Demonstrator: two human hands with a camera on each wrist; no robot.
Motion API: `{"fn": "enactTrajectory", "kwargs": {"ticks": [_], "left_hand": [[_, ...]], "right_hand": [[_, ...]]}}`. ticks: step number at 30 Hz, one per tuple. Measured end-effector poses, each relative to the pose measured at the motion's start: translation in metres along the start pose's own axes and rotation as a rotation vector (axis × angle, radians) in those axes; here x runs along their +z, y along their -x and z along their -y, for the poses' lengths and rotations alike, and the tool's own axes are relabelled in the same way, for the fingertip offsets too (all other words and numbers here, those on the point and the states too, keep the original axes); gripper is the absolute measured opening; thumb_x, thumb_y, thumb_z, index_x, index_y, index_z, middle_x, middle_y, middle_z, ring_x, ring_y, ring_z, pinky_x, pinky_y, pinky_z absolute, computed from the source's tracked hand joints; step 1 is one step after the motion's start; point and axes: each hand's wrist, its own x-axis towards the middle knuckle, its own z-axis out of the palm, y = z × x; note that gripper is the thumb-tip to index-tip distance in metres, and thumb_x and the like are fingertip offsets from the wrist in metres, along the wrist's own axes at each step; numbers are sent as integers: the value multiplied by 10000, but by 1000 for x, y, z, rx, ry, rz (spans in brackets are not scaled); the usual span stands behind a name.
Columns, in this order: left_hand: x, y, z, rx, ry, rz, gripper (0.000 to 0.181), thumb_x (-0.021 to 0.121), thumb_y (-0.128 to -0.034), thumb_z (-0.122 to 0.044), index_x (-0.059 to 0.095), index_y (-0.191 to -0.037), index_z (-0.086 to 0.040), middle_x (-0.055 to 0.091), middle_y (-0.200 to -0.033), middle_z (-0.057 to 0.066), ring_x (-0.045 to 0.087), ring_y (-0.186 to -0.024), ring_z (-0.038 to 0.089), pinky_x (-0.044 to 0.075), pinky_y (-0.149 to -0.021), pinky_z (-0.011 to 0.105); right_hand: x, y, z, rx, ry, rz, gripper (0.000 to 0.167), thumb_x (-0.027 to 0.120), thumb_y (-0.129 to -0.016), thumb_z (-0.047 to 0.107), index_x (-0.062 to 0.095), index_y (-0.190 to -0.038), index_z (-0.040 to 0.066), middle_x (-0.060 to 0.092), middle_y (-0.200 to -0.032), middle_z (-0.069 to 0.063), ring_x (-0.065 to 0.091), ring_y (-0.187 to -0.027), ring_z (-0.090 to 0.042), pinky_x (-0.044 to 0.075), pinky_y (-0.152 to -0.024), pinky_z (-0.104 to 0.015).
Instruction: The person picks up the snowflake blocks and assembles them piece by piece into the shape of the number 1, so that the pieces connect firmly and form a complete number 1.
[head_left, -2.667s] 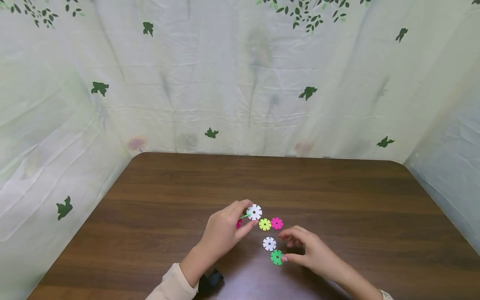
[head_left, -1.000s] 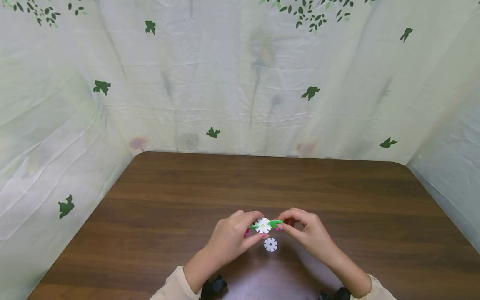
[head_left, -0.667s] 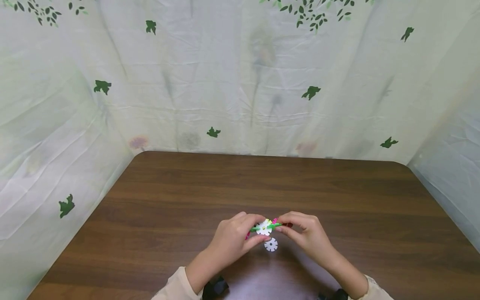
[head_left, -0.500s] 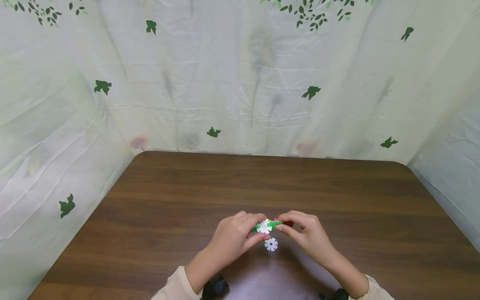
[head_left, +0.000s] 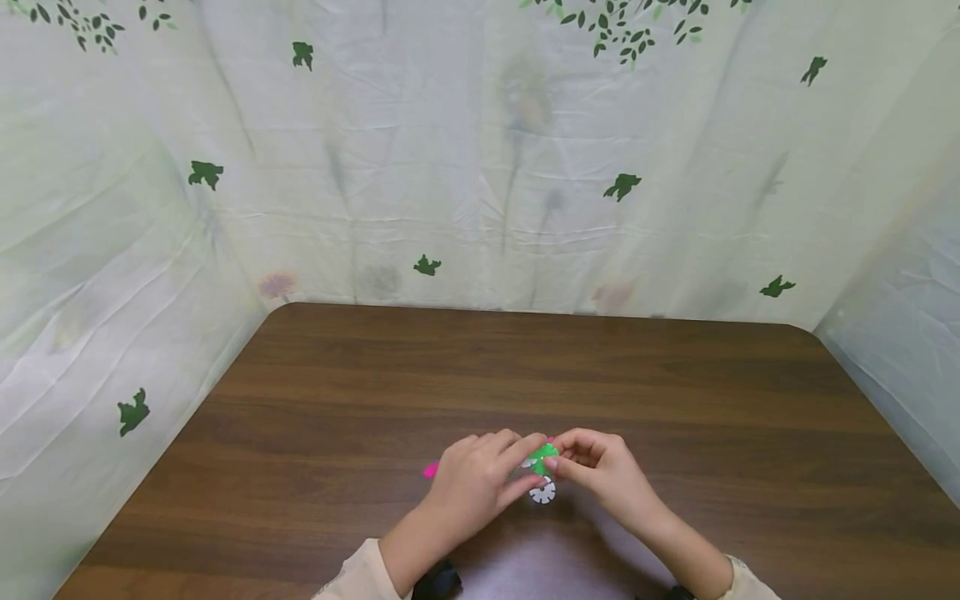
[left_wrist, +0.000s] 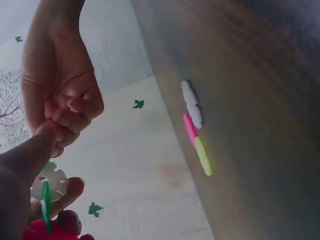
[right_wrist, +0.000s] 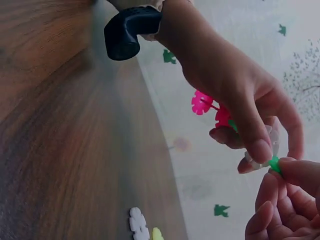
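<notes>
Green, a notched disc [head_left: 544, 457] sits between the hands, pinched by the thumb and finger of the right hand [head_left: 609, 477]. The left hand [head_left: 478, 482] grips a linked white, green and pink piece [left_wrist: 49, 185], partly covered by its own fingers; whether the two slot together cannot be made out. Under the left thumb, a loose white disc [head_left: 542, 494] lies on the table [head_left: 525, 367], its top edge hidden. Beyond the hands, a pink disc [left_wrist: 190, 130] and a yellow disc [left_wrist: 203, 156] touch; the right wrist view cuts the yellow one off.

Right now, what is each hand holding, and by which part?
Left hand: joined discs, pinched at their white disc. Right hand: a green disc, by its edge.
</notes>
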Motion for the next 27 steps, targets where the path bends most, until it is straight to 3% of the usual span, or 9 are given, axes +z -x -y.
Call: {"fn": "enactTrajectory", "kwargs": {"ticks": [4,9,12,18,24,27], "left_hand": [[0,0,5,-22,-12,-19,373,692,-751,-373,617,-1059,-178,582,-795,-87,542,-608,57,402,-507,170],[-7,-2,18,-98,16,-39,385,735,-715,-322,608,-1039,-156,585,-769,-82,516,-598,64,389,-475,176],[-11,-2,27,-136,31,-52,393,753,-705,-291,604,-1036,-142,587,-755,-79,517,-612,59,393,-473,170],[-16,-2,36,-203,39,-71,400,765,-703,-250,599,-1041,-117,604,-770,-61,554,-661,66,434,-483,193],[-16,-1,38,-254,19,-70,395,767,-698,-282,605,-1021,-122,595,-756,-70,552,-661,51,429,-453,206],[-16,0,37,-266,8,-61,412,779,-673,-317,614,-1003,-134,579,-719,-78,539,-629,42,400,-427,192]], "right_hand": [[-1,-1,-4,-64,45,28,158,625,-823,22,604,-974,-18,618,-826,-90,597,-724,-197,500,-665,-333],[-9,-6,-17,-133,230,68,261,675,-794,78,585,-1033,22,578,-854,-106,540,-751,-157,465,-645,-268],[-14,-8,-30,-152,332,140,305,696,-781,150,585,-1040,33,572,-889,-103,533,-764,-168,458,-654,-266],[-19,-8,-49,-60,440,280,342,704,-778,213,592,-1075,86,541,-916,-12,522,-808,-157,452,-693,-260],[-16,-7,-52,-8,592,320,262,708,-776,182,588,-1006,146,491,-929,69,488,-819,-83,427,-727,-243],[-13,-7,-50,19,587,321,242,711,-770,156,527,-926,172,496,-835,87,487,-758,-67,429,-676,-234]]}}
